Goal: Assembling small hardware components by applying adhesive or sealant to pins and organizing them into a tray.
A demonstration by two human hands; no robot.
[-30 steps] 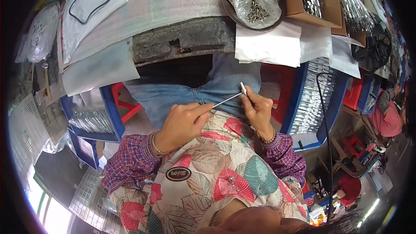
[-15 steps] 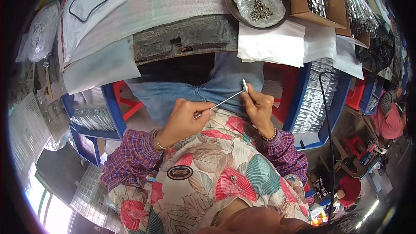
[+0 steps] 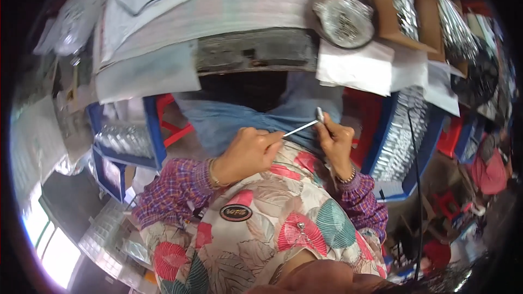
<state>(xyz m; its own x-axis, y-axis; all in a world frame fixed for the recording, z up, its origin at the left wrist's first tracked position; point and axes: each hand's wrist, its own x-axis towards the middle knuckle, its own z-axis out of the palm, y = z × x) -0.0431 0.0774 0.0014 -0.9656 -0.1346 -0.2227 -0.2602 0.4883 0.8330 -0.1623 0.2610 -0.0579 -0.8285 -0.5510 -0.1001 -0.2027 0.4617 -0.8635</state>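
Note:
Over my lap, my left hand (image 3: 248, 151) is closed around one end of a thin silvery metal rod (image 3: 299, 129). The rod slants up to the right, its far end meeting a small pale metal piece (image 3: 319, 113). That piece is pinched between the thumb and fingers of my right hand (image 3: 336, 139). Whether the rod passes into the piece or only touches it is too small to tell. My left fingers hide the rod's near end.
The worktable's dark front edge (image 3: 256, 50) lies ahead. On it stand a round dish (image 3: 321, 8) with bagged small metal parts, and a cardboard box (image 3: 381, 22) of metal rods. Blue crates of metal pieces flank me, left (image 3: 158, 136) and right (image 3: 376, 147). A black cable (image 3: 417, 185) hangs at right.
The whole view has shifted, so the table and crates sit differently in the picture and look blurred. Both hands keep their holds on the rod and the small metal piece.

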